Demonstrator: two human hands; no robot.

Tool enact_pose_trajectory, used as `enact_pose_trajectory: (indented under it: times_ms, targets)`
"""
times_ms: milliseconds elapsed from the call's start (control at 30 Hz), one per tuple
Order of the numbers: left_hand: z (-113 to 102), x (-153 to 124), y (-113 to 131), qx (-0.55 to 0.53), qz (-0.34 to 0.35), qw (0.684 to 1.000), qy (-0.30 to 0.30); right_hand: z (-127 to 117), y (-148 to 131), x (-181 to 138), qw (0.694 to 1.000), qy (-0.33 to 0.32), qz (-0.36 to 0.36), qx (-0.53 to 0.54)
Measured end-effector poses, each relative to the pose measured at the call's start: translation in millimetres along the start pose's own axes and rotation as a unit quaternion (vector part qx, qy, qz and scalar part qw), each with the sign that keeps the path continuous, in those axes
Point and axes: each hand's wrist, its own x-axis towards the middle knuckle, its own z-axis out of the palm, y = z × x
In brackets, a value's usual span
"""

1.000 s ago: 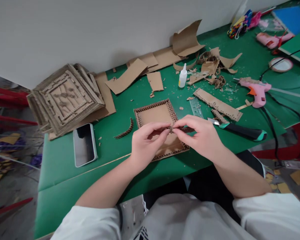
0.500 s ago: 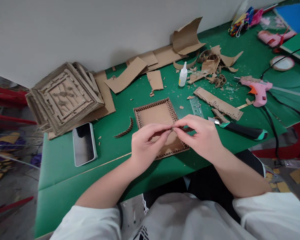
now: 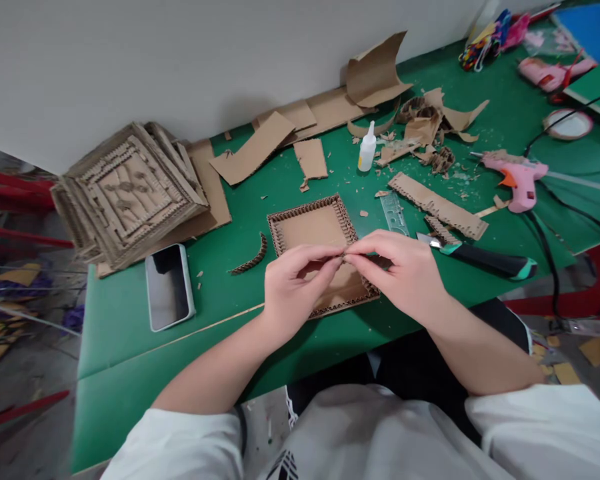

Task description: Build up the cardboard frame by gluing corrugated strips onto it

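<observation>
A cardboard scrap (image 3: pixel 344 254) is being pinched at the centre of the frame between the fingertips of the left hand (image 3: pixel 295 287) and of the right hand (image 3: pixel 405 273), the two hands being brought tip to tip with the other fingers curled in. The scrap is being held just above the lower right part of the square cardboard tray (image 3: pixel 307 227), which is lying flat on the green bench (image 3: pixel 130 333); whether scrap and tray are touching cannot be told. Judging by its smallness, the piece is probably being handled best with light, even pressure from both sides, so that the corrugation is not being crushed, and with the wrists being kept low over the tray for steadiness. Room is being limited on the right: the utility knife (image 3: pixel 485 261), its blade pointing toward the right hand, is lying just beside it, with the clear ruler (image 3: pixel 393 213) and a corrugated strip (image 3: pixel 437 207) close behind. Toward the left, more open bench is being offered, broken only by a curved strip (image 3: pixel 253 257) near the tray and a phone (image 3: pixel 169 287) farther off at centre left. The near edge of the bench is running just below the hands, so anything dropped there is judged likely to be lost to the lap or floor. The glue bottle (image 3: pixel 367 148) and the pink glue gun (image 3: pixel 517 180) are standing well apart in the upper right.
</observation>
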Motion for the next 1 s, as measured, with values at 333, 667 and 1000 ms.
enact_pose_trajectory:
  times_ms: [333,667,1000]
  targets:
    - [-2.8,5.9,-0.4,-0.084,-0.100,0.991,0.009,-9.5,4.4,4.7,0.997,-0.027,0.075,0.008]
    - [-1.3,3.3,-0.7,-0.089,-0.081,0.993,-0.003,-3.3,3.2,3.0,0.999,-0.021,0.045,0.017]
    - [-1.0,2.1,3.4,-0.051,-0.082,0.995,-0.003,-1.6,2.2,0.8,0.999,-0.028,0.033,0.019]
